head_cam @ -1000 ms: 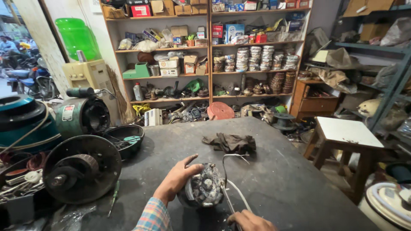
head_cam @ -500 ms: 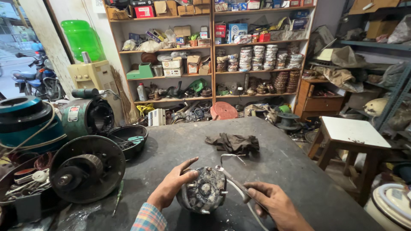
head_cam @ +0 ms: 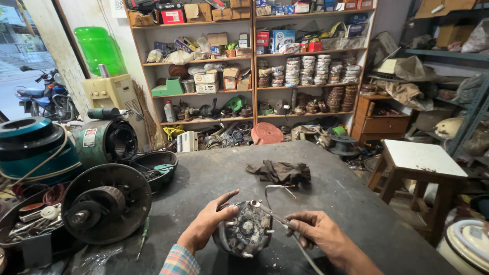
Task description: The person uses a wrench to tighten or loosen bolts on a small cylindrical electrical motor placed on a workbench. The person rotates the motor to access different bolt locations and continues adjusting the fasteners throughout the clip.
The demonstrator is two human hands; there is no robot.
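Observation:
A small round, grimy motor part (head_cam: 245, 230) stands on edge on the dark worktable (head_cam: 214, 173) near its front edge. My left hand (head_cam: 208, 224) grips its left rim, with thumb and forefinger spread over the top. A thin tool or rod (head_cam: 272, 214) sits pinched in my right hand (head_cam: 317, 230), its tip touching the part's upper right. White wires (head_cam: 277, 189) loop up from the part and trail back toward my right arm.
A dark crumpled rag (head_cam: 281, 172) lies mid-table. A large black motor housing (head_cam: 104, 202), a green motor (head_cam: 106, 140) and a black bowl (head_cam: 153, 165) crowd the left side. A green-handled screwdriver (head_cam: 143, 238) lies near them. A white stool (head_cam: 420, 164) stands right; cluttered shelves (head_cam: 254, 66) are behind.
My right hand has come up from the table's front edge to the part and now holds the thin tool against it. My left hand has stayed on the rim.

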